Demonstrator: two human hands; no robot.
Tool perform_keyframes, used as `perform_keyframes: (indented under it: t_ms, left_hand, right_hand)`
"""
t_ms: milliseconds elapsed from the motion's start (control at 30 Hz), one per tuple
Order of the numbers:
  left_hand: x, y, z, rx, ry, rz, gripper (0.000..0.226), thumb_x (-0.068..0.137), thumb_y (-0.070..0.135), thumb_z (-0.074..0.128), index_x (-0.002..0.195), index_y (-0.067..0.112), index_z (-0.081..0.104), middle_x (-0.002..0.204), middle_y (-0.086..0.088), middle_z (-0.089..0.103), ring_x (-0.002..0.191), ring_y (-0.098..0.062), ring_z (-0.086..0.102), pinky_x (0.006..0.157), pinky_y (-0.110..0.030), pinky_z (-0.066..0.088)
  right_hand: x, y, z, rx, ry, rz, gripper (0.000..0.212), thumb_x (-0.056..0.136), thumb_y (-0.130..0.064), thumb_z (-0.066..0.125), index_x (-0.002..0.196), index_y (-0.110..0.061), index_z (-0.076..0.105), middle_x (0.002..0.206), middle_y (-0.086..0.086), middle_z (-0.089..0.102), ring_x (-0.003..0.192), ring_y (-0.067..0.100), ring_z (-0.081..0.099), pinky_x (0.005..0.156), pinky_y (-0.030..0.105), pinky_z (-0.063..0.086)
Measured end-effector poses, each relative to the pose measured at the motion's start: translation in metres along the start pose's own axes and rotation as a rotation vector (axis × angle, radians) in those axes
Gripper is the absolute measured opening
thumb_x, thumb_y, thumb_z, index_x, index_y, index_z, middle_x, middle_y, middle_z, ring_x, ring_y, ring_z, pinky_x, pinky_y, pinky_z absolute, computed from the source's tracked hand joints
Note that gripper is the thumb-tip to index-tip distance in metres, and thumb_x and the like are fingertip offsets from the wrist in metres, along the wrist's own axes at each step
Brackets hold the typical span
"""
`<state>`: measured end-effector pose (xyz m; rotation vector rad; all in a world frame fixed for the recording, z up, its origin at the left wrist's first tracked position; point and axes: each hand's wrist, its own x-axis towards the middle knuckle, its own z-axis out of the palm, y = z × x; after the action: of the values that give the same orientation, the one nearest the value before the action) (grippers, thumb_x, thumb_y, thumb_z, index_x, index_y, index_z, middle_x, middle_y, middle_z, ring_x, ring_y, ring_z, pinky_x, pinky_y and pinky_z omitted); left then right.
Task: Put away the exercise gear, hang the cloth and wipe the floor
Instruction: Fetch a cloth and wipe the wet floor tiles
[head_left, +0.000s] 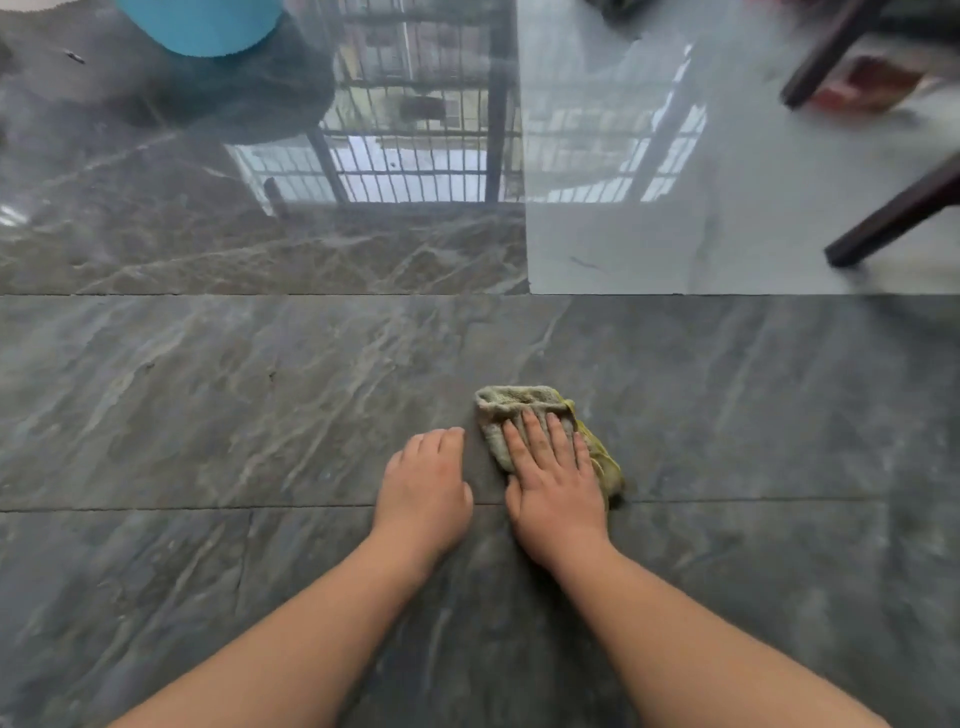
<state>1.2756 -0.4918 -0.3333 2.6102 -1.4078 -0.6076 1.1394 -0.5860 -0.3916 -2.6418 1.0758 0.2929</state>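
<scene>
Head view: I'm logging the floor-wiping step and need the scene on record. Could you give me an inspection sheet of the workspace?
Surface: dark grey marbled tile floor, glossy, reflecting window bars further ahead.
Job's things: folded yellowish-grey cloth lying flat on the floor.
Clutter: small dark speck on the tile at far left; nothing else seen.
Hands: right hand pressing flat on the cloth, fingers straight; left hand resting on the bare floor beside it, fingers curled under, holding nothing.
Cables: nothing seen.
Surroundings: blue round object at top left; dark furniture legs at right.
</scene>
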Motion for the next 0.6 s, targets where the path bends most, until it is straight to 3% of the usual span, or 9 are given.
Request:
perform_keyframes:
  t_ms: [167, 267, 400, 500, 600]
  left_hand:
    - [0.009, 0.071, 0.029, -0.046, -0.076, 0.198, 0.057, 0.074, 0.015, 0.054, 0.13, 0.011, 0.05, 0.126, -0.008, 0.058, 0.117, -0.029, 0.052, 0.095, -0.039, 0.043]
    - [0.004, 0.082, 0.036, -0.057, -0.101, 0.263, 0.056, 0.073, 0.014, 0.053, 0.129, 0.01, 0.051, 0.123, -0.008, 0.059, 0.115, -0.03, 0.052, 0.094, -0.04, 0.045]
    - [-0.003, 0.055, 0.031, -0.021, -0.091, 0.276, 0.055, 0.072, 0.016, 0.051, 0.127, 0.011, 0.052, 0.119, -0.007, 0.061, 0.113, -0.029, 0.054, 0.091, -0.04, 0.046]
    - [-0.012, 0.019, 0.018, -0.017, -0.089, 0.2, 0.053, 0.076, 0.016, 0.054, 0.129, 0.011, 0.05, 0.122, -0.007, 0.059, 0.116, -0.028, 0.051, 0.093, -0.04, 0.044]
    - [-0.028, -0.025, 0.009, -0.011, -0.07, 0.118, 0.054, 0.077, 0.017, 0.049, 0.131, 0.011, 0.048, 0.124, -0.007, 0.058, 0.117, -0.028, 0.05, 0.095, -0.04, 0.043]
  right_hand:
    - [-0.05, 0.122, -0.004, -0.013, 0.059, 0.377, 0.068, 0.088, -0.041, 0.034, 0.153, -0.033, 0.016, 0.163, -0.004, 0.008, 0.149, 0.024, 0.009, 0.12, 0.049, 0.008]
    - [-0.08, 0.156, -0.001, 0.005, 0.085, 0.519, 0.067, 0.089, -0.043, 0.027, 0.154, -0.036, 0.011, 0.164, -0.005, 0.007, 0.15, 0.023, 0.004, 0.12, 0.049, 0.007]
    - [-0.087, 0.117, 0.006, 0.046, 0.125, 0.555, 0.068, 0.089, -0.042, 0.025, 0.155, -0.033, 0.009, 0.164, -0.001, 0.005, 0.15, 0.026, 0.005, 0.12, 0.05, 0.007]
    - [-0.086, 0.053, 0.017, 0.049, 0.089, 0.476, 0.069, 0.09, -0.042, 0.026, 0.155, -0.034, 0.002, 0.163, -0.002, -0.003, 0.15, 0.025, 0.0, 0.12, 0.05, 0.004]
    - [-0.078, -0.018, 0.028, 0.049, 0.081, 0.372, 0.071, 0.089, -0.042, 0.03, 0.154, -0.03, 0.005, 0.163, 0.0, 0.0, 0.15, 0.028, 0.006, 0.119, 0.053, 0.008]
